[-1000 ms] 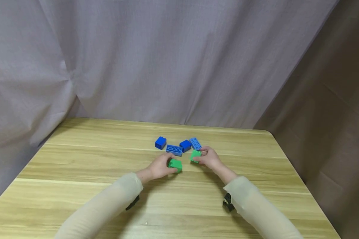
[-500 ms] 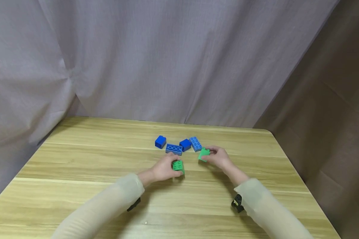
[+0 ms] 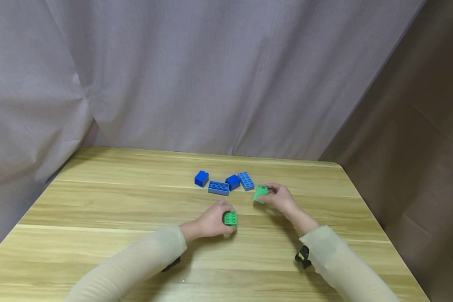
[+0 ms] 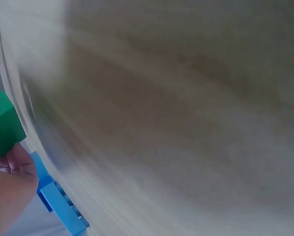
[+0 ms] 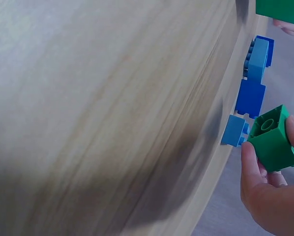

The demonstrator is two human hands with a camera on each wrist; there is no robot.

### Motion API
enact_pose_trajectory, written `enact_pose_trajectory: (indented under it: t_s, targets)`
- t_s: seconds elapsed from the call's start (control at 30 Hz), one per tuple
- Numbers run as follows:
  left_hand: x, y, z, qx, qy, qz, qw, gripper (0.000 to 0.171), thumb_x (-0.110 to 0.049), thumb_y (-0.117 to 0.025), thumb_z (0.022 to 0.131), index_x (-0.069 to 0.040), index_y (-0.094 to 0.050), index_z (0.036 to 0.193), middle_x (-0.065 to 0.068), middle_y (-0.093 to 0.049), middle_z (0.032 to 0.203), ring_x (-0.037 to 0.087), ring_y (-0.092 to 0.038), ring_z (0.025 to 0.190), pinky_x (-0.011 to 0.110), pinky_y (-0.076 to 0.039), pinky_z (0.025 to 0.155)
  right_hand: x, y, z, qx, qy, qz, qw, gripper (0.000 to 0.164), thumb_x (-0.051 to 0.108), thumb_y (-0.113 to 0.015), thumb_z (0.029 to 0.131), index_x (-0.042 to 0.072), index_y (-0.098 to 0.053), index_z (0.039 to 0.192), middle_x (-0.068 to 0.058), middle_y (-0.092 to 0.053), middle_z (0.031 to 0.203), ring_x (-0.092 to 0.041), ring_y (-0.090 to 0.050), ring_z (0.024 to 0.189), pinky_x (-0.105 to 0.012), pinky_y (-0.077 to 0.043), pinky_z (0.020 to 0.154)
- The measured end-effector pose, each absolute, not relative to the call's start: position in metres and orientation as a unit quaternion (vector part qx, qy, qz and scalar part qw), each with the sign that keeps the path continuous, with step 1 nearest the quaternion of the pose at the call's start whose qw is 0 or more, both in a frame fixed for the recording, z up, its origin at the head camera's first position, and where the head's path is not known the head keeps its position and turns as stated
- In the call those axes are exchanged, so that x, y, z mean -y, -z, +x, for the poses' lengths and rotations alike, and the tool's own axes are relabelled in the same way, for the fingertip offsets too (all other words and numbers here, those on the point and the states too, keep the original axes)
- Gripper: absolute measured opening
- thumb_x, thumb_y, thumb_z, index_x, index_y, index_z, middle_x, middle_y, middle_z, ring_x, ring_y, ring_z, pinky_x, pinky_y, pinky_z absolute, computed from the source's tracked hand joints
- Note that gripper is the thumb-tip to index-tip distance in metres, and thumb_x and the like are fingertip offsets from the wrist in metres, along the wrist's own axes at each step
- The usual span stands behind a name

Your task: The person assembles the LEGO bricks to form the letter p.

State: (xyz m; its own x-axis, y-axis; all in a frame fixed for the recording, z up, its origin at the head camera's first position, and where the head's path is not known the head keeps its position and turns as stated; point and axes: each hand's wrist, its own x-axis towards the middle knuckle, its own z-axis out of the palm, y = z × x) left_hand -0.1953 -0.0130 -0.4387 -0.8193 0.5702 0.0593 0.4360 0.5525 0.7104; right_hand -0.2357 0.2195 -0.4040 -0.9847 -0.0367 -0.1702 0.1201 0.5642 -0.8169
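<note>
My left hand (image 3: pixel 213 219) grips a green toy building brick (image 3: pixel 230 219) between thumb and fingers, its studs facing up toward the head camera. To the right and a little farther off, my right hand (image 3: pixel 284 199) pinches a second green building brick (image 3: pixel 261 194), tilted. The right wrist view shows that brick's hollow underside (image 5: pixel 268 125), with a round tube inside. Both green bricks are apart from each other. In the left wrist view only part of the left hand (image 4: pixel 14 169) and its green brick (image 4: pixel 5 127) show at the edge.
Beyond the hands, several blue bricks lie on the wooden table (image 3: pixel 117 201): a dark blue one (image 3: pixel 201 178), a lighter flat one (image 3: pixel 218 188) with its underside showing, another dark one (image 3: pixel 233 182) and a flat one (image 3: pixel 246 181) studs up. A grey curtain (image 3: pixel 181 75) hangs behind.
The left hand has turned its green brick studs up and moved right and nearer. The right hand has moved right with its brick, whose studs now show. The blue bricks stay put.
</note>
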Motion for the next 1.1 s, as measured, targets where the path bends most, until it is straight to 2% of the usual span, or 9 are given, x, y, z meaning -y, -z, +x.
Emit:
enact_pose_trajectory:
  t_s: [0.47, 0.77, 1.0, 1.1]
  targets:
    - [0.015, 0.448, -0.194, -0.882, -0.358, 0.29, 0.097, 0.034, -0.02, -0.076, 0.073, -0.007, -0.063, 0.102, 0.003, -0.05, 0.096, 0.012, -0.048, 0.086, 0.021, -0.046, 0.076, -0.219, 0.405, -0.233, -0.877, 0.473, 0.02, 0.087, 0.054, 0.01, -0.07, 0.081, -0.007, -0.048, 0.127, -0.02, -0.057, 0.111, -0.019, -0.055, 0.093, -0.02, -0.049, 0.075]
    - [0.014, 0.447, -0.192, -0.9, -0.307, 0.294, 0.098, 0.043, -0.029, -0.075, 0.076, -0.009, -0.06, 0.112, 0.002, -0.051, 0.099, 0.01, -0.049, 0.087, 0.02, -0.047, 0.078, -0.217, 0.404, -0.231, -0.873, 0.478, 0.019, 0.089, 0.052, 0.009, -0.07, 0.081, -0.006, -0.046, 0.125, -0.019, -0.055, 0.112, -0.02, -0.056, 0.094, -0.021, -0.05, 0.077]
    - [0.021, 0.446, -0.189, -0.897, -0.315, 0.296, 0.094, 0.054, -0.035, -0.076, 0.075, -0.009, -0.057, 0.118, 0.005, -0.059, 0.113, 0.016, -0.054, 0.1, 0.029, -0.049, 0.091, -0.21, 0.398, -0.225, -0.877, 0.474, 0.001, 0.08, 0.05, 0.011, -0.071, 0.081, -0.003, -0.047, 0.123, -0.019, -0.056, 0.116, -0.022, -0.054, 0.098, -0.023, -0.05, 0.078]
    - [0.024, 0.445, -0.189, -0.889, -0.344, 0.285, 0.1, 0.052, -0.033, -0.076, 0.076, -0.008, -0.057, 0.117, 0.005, -0.06, 0.112, 0.016, -0.055, 0.101, 0.031, -0.048, 0.092, -0.206, 0.395, -0.221, -0.876, 0.478, -0.014, 0.071, 0.05, 0.01, -0.071, 0.081, -0.003, -0.048, 0.123, -0.02, -0.058, 0.116, -0.022, -0.055, 0.098, -0.023, -0.05, 0.077]
